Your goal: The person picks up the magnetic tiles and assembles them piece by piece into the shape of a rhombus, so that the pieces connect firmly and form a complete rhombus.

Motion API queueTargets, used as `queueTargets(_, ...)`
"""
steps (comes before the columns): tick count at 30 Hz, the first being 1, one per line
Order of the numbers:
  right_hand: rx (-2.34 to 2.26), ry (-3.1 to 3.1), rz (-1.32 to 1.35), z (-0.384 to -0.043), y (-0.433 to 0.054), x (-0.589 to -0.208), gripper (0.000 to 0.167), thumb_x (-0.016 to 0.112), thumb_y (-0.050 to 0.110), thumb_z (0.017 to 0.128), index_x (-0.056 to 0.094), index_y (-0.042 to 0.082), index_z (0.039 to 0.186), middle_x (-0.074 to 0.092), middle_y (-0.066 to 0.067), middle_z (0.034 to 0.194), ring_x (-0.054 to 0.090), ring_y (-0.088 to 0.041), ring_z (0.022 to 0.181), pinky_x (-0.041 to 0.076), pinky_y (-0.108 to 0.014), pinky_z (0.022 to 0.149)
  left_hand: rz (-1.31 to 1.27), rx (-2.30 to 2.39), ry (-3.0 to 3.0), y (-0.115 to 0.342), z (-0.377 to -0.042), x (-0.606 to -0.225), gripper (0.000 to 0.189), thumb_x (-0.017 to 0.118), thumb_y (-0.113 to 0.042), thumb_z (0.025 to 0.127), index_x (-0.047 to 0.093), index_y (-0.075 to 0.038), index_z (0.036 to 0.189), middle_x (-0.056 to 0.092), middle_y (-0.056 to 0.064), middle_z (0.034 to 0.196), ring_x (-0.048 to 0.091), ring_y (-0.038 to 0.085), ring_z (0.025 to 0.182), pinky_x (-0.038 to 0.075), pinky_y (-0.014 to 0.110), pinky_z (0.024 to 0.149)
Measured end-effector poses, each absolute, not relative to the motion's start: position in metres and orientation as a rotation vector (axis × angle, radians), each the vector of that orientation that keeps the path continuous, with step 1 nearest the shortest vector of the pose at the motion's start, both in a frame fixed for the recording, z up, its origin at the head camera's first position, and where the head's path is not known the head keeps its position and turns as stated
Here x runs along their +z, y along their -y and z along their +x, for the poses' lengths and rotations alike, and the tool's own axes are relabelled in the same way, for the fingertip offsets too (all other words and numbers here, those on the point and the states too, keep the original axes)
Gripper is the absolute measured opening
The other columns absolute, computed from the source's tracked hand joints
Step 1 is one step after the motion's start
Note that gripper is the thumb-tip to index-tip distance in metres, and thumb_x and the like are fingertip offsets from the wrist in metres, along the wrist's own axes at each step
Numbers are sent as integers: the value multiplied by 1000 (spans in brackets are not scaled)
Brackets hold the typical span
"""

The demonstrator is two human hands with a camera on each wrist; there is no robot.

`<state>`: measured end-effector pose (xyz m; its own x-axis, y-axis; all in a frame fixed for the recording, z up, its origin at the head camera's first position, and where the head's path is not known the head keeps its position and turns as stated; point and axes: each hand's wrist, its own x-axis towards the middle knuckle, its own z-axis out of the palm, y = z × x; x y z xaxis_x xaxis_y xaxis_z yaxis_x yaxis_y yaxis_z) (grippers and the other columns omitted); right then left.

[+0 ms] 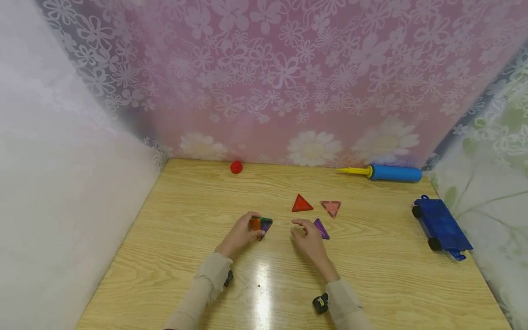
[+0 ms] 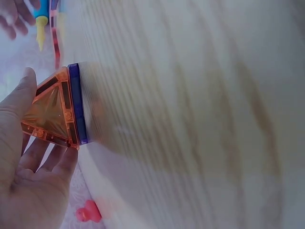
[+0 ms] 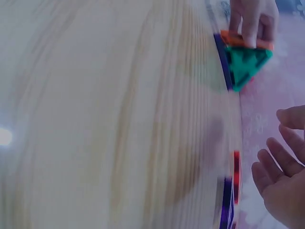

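My left hand point(image 1: 241, 233) pinches an orange triangular magnetic tile point(image 2: 50, 114) between thumb and fingers. It stands upright on a flat purple-blue triangular tile point(image 2: 76, 102), and a green triangular tile point(image 3: 245, 64) leans up against it, seen in the right wrist view. Empty, with fingers loosely bent and spread, my right hand point(image 1: 309, 242) hovers to the right of these tiles. Just beyond it a purple triangular tile point(image 1: 322, 230) lies on the table, partly covered by the hand in the head view.
A red triangular tile point(image 1: 302, 204) and a pinkish one point(image 1: 331, 208) lie further back. Along the rear edge are a small red toy point(image 1: 236, 167) and a blue-and-yellow hand pump point(image 1: 396, 173). A blue toy vehicle point(image 1: 443, 224) stands at the right edge of the wooden table point(image 1: 173, 270).
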<state>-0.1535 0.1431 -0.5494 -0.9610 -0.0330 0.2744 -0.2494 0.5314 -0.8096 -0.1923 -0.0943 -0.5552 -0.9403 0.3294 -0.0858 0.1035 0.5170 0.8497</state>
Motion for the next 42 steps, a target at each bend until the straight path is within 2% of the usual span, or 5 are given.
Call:
queueTargets(2, 1390, 2562, 200, -152, -151, -548, 28, 70, 3, 84, 66, -1, 111, 65, -17, 110, 58, -29, 86, 49, -36, 73, 348, 1400, -2522, 97, -194, -554, 50, 70, -22, 87, 49, -8, 130, 54, 13, 126, 54, 25, 111, 45, 42, 94)
queueTargets(4, 1366, 2597, 152, -151, -161, -549, 30, 69, 5, 85, 64, -1, 114, 63, -20, 113, 58, -31, 89, 50, -37, 75, 330, 1401, -2535, 101, -195, -554, 49, 70, -22, 87, 49, -8, 130, 54, 13, 126, 54, 25, 110, 46, 42, 94)
queueTargets(10, 1351, 2660, 47, -148, -188, -557, 41, 67, 8, 87, 56, -2, 126, 52, -27, 128, 49, -44, 118, 45, -56, 93, 309, 1406, -2580, 113, -199, -553, 49, 69, -22, 88, 49, -7, 129, 55, 13, 125, 55, 25, 109, 47, 43, 92)
queueTargets(25, 1378, 2806, -37, -147, -207, -564, 56, 60, 30, 94, 43, 0, 138, 46, -25, 138, 45, -42, 126, 36, -51, 105, 306, 1411, -2593, 118, -202, -550, 52, 69, -19, 88, 47, -5, 132, 52, 15, 131, 53, 29, 115, 45, 44, 95)
queueTargets(42, 1522, 2779, 81, -145, -169, -565, 54, 62, 30, 93, 47, 0, 134, 50, -25, 135, 49, -40, 123, 40, -51, 101, 416, 1406, -2632, 113, -199, -554, 51, 67, -21, 90, 47, 1, 131, 53, 20, 128, 52, 35, 115, 44, 46, 96)
